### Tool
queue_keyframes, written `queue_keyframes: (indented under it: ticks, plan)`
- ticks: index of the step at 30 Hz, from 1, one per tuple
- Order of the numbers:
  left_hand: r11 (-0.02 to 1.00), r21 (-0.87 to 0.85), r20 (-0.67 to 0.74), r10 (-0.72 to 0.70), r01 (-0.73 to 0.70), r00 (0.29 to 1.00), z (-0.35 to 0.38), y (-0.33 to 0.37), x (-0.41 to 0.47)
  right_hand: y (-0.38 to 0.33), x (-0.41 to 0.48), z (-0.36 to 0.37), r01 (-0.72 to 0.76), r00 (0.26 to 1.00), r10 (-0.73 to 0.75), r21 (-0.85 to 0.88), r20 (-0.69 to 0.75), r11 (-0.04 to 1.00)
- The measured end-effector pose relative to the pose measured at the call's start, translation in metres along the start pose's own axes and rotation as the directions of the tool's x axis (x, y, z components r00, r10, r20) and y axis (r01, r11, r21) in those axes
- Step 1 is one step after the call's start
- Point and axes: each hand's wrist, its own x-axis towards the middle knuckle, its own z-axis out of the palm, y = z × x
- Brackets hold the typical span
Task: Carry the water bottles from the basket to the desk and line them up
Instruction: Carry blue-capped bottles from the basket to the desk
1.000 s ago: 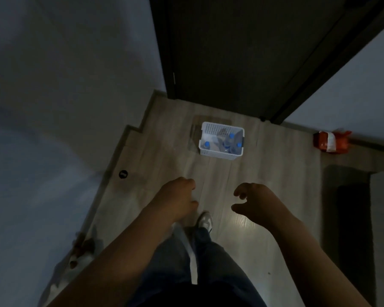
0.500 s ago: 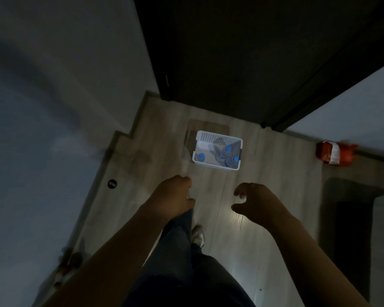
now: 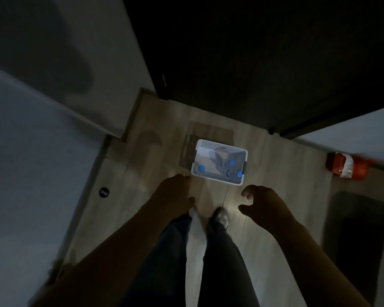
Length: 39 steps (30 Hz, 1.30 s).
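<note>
The left hand [image 3: 173, 193] hangs in front of the body with its back to the camera, fingers loosely curled, holding nothing. The right hand [image 3: 266, 204] is level with it and well apart, fingers bent inward and thumb sticking out, also holding nothing. Between and below them are the person's legs [image 3: 222, 262] in dark trousers and a pale shoe [image 3: 221, 216] on the wood floor [image 3: 155, 151]. Just past the hands, the white basket [image 3: 215, 178] sits on the floor, nearer the left hand's fingertips but touching neither hand. The bottles [image 3: 231, 162] stand in it; three blue caps show, one by the left near corner and two at the right side. A dark door [image 3: 253, 63] rises behind the basket. A red pack [image 3: 346, 167] lies at the right wall, and a small black disc [image 3: 104, 192] lies on the floor at left. The light is dim.
</note>
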Motion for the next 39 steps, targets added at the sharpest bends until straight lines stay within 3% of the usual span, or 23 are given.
queue_keyframes:
  ticks: [12,18,30,39]
  plan:
    - [0.985,-0.106,-0.033,-0.142,0.138,0.989,0.069,-0.009,0.139,0.070,0.168,0.018,0.047,0.999,-0.045,-0.137,0.018,0.989]
    - [0.990,-0.113,-0.153,-0.106,0.089,0.982,0.132,-0.023,0.222,0.125,0.250,0.068,0.062,0.998,-0.063,-0.198,0.000,0.978]
    - [0.992,-0.116,-0.097,-0.068,0.056,0.993,0.240,-0.033,0.352,0.208,0.351,0.159,0.071,0.997,-0.078,-0.191,-0.030,0.979]
    - [0.993,-0.109,-0.092,0.033,-0.043,0.995,0.276,-0.020,0.434,0.233,0.393,0.206,0.083,0.981,-0.107,-0.152,-0.159,0.985]
